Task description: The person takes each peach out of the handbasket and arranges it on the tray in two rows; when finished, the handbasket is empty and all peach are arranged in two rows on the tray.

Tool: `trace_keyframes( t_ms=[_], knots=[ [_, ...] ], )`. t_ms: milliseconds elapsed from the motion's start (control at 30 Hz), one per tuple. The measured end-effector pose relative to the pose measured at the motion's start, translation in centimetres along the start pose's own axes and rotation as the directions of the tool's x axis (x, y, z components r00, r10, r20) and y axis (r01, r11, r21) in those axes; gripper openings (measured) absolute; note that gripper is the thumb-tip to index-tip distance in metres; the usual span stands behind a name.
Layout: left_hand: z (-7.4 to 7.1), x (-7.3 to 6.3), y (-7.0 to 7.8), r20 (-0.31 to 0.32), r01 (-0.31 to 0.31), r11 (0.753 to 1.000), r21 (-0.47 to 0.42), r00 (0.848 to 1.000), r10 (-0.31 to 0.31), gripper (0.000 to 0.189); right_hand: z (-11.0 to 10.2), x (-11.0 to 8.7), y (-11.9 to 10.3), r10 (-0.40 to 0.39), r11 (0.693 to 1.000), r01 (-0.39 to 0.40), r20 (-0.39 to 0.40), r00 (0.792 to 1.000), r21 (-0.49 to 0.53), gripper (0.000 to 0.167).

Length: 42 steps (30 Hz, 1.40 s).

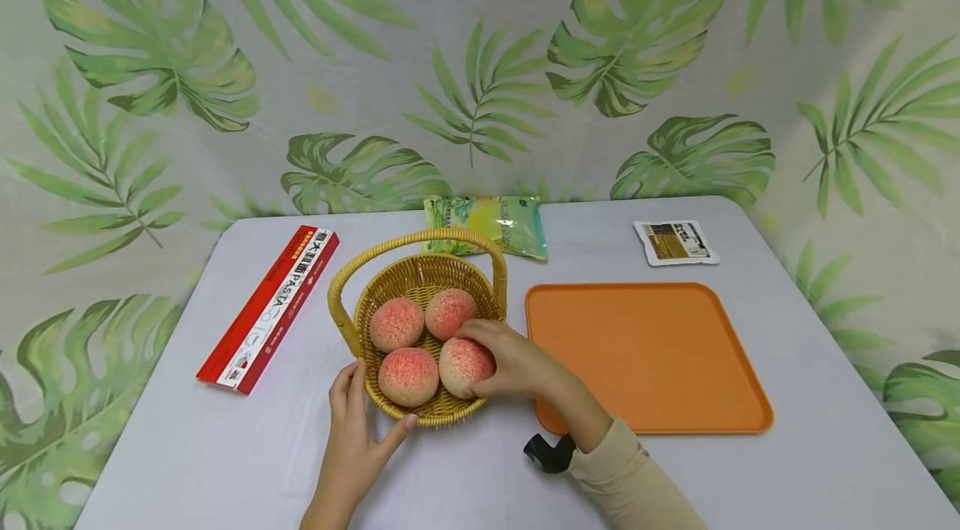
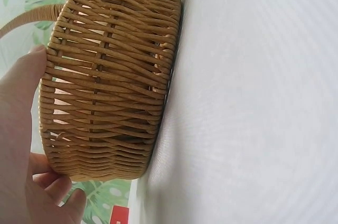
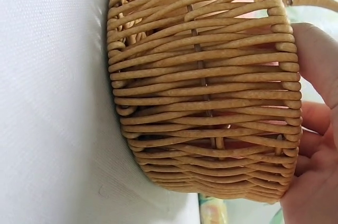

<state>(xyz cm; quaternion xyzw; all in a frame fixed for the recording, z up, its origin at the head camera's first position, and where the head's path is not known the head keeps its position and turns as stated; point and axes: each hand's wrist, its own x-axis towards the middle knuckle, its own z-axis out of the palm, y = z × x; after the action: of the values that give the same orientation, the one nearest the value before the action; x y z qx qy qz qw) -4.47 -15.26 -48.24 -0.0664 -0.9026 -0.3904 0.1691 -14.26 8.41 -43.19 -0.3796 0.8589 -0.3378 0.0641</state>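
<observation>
Several pink-and-cream peaches sit in a woven wicker basket (image 1: 378, 398) with a tall arched handle (image 1: 405, 242). My right hand (image 1: 513, 359) reaches over the basket's right rim and grips the front-right peach (image 1: 459, 367) between thumb and fingers. Beside it lie the front-left peach (image 1: 408, 377), the back-left peach (image 1: 397, 323) and the back-right peach (image 1: 450, 312). My left hand (image 1: 358, 430) holds the basket's front-left side, thumb at the front rim, fingers at the left. In the right wrist view, the wicker wall (image 3: 211, 86) hides most of the peaches.
An orange tray (image 1: 645, 355) lies right of the basket. Behind it is a small white packet (image 1: 677, 242). A green-yellow bag (image 1: 502, 222) rests at the table's back edge, partly behind the handle. To the left lies a red-and-white pasta box (image 1: 270, 309).
</observation>
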Motion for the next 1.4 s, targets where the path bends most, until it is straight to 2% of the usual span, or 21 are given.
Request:
trace_keyframes(
  t_ms=[333, 533, 667, 833, 967, 1100, 1267, 1400],
  knots=[
    [0.0, 0.0, 0.1, -0.011, -0.008, 1.000, 0.011, 1.000, 0.008, 0.099, -0.1, -0.9, -0.4, -0.019, 0.996, 0.026, -0.084, 0.996, 0.081, 0.062],
    [0.0, 0.0, 0.0, -0.011, 0.001, 1.000, 0.008, 1.000, -0.001, 0.098, -0.6, -1.3, -1.0, -0.075, 0.992, 0.090, -0.159, 0.984, 0.090, 0.063],
    [0.0, 0.0, 0.0, -0.012, 0.003, 1.000, 0.008, 1.000, -0.003, 0.098, -1.2, -1.7, -1.6, -0.134, 0.986, 0.152, -0.233, 0.963, 0.064, 0.065],
    [0.1, 0.0, 0.0, -0.018, -0.002, 1.000, 0.003, 1.000, 0.002, 0.098, -2.7, -2.8, -2.5, -0.193, 0.978, 0.208, -0.329, 0.925, 0.012, 0.066],
    [0.1, -0.1, 0.0, -0.016, -0.001, 1.000, -0.002, 1.000, 0.001, 0.098, -4.2, -3.9, -2.6, -0.195, 0.978, 0.209, -0.395, 0.898, -0.009, 0.068],
    [0.0, -0.1, 0.1, -0.013, 0.002, 1.000, -0.003, 1.000, -0.002, 0.098, -5.6, -5.3, -1.6, -0.147, 0.989, 0.143, -0.460, 0.875, -0.045, 0.070],
    [-0.1, -0.1, 0.1, -0.006, 0.012, 1.000, 0.005, 1.000, -0.012, 0.098, -6.7, -6.7, 1.1, -0.040, 0.996, -0.010, -0.532, 0.846, -0.090, 0.072],
    [0.0, -0.1, 0.0, -0.006, 0.017, 1.000, 0.008, 1.000, -0.017, 0.099, -6.8, -7.3, 3.7, 0.075, 0.989, -0.132, -0.558, 0.826, -0.062, 0.070]
  ],
)
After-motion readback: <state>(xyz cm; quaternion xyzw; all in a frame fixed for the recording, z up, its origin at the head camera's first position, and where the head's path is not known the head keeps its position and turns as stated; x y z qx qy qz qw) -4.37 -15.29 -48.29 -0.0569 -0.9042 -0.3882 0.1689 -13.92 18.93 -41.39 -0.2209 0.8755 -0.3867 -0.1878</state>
